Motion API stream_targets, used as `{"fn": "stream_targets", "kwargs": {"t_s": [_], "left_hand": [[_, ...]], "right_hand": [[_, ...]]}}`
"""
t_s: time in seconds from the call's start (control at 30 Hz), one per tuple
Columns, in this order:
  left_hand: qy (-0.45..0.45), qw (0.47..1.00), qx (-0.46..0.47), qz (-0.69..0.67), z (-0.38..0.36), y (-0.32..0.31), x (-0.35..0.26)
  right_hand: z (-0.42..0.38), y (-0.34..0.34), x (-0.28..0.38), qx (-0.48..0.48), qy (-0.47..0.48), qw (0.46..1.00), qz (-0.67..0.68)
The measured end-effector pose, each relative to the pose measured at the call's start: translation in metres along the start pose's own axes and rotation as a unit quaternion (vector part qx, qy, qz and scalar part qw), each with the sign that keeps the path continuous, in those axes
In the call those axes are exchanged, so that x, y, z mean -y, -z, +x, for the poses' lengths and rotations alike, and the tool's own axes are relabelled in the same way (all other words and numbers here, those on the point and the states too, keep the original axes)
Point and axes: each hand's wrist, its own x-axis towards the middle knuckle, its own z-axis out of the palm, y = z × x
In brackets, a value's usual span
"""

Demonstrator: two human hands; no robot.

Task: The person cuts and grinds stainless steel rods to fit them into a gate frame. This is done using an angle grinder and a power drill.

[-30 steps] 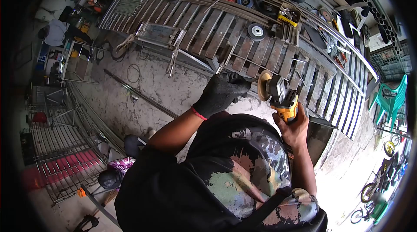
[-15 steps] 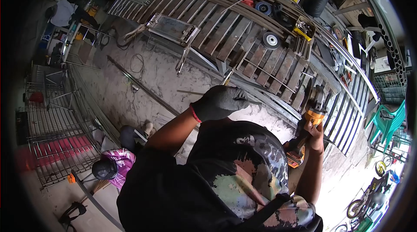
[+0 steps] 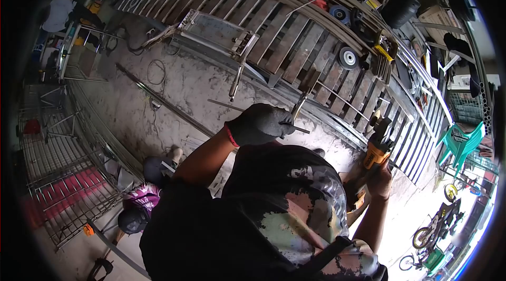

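**A One-Handed Hold**

The gloved left hand (image 3: 262, 124) clamped a thin rod (image 3: 301, 130); the bare right hand (image 3: 380, 182) gripped the grinder (image 3: 376, 155) beside the slatted counter (image 3: 303, 52). A loose grip could have let it twist away.

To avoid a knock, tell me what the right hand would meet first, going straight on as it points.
Leading with the grinder, the right hand would probably meet the slatted bench first; the depth between is unclear.
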Motion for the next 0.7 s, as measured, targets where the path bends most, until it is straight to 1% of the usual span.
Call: {"fn": "stream_targets", "kwargs": {"t_s": [0.07,0.1,0.13,0.17,0.2,0.23,0.3,0.37,0.4,0.43,0.47,0.5,0.53,0.57,0.63,0.67,0.7], "left_hand": [[-0.029,0.999,0.008,0.011,-0.003,0.026,-0.001],[-0.051,0.998,0.019,0.011,-0.003,0.035,0.001],[-0.055,0.998,0.025,0.012,-0.003,0.04,0.01],[-0.059,0.998,0.032,0.013,-0.002,0.045,0.019],[-0.049,0.998,0.04,0.018,0.0,0.05,0.021],[-0.035,0.998,0.044,0.024,0.001,0.056,0.019],[0.04,0.997,0.056,-0.031,0.008,0.061,0.016],[0.032,0.998,0.053,-0.033,0.015,0.06,0.013],[0.032,0.998,0.053,-0.022,0.018,0.059,0.009],[0.031,0.998,0.052,-0.012,0.023,0.057,0.004],[0.038,0.998,0.054,-0.017,0.027,0.054,0.0],[0.035,0.996,0.081,-0.013,0.031,0.053,-0.005],[0.031,0.994,0.108,-0.009,0.036,0.052,-0.008],[0.028,0.991,0.134,-0.004,0.041,0.05,-0.011],[0.033,0.991,0.124,0.022,0.046,0.04,-0.011],[0.045,0.991,0.119,0.036,0.048,0.036,-0.013],[0.059,0.991,0.111,0.051,0.05,0.033,-0.018]], "right_hand": [[-0.004,-0.024,-0.005,0.015,0.021,0.999,-0.03],[-0.004,-0.021,-0.016,0.031,0.009,0.999,-0.013],[-0.005,-0.028,-0.018,0.035,-0.011,0.999,0.003],[-0.008,-0.041,-0.017,0.041,-0.001,0.999,0.009],[-0.009,-0.03,-0.025,0.054,-0.013,0.998,0.027],[-0.012,-0.03,-0.027,0.031,-0.019,0.998,-0.042],[-0.016,-0.032,-0.013,0.054,-0.059,0.996,-0.044],[-0.016,-0.031,-0.012,0.047,-0.024,0.997,-0.062],[-0.019,-0.03,-0.011,0.035,-0.04,0.997,-0.051],[-0.015,-0.014,-0.016,0.103,-0.074,0.991,-0.036],[-0.016,-0.007,-0.021,0.107,-0.075,0.991,-0.041],[-0.021,-0.002,-0.03,0.109,-0.077,0.99,-0.043],[-0.026,0.004,-0.048,0.089,-0.1,0.991,-0.03],[-0.029,0.01,-0.064,0.066,-0.078,0.993,-0.059],[-0.033,0.019,-0.075,0.061,-0.136,0.989,-0.017],[-0.032,0.026,-0.082,0.063,-0.123,0.99,-0.024],[-0.03,0.031,-0.08,0.055,-0.141,0.985,-0.083]]}}
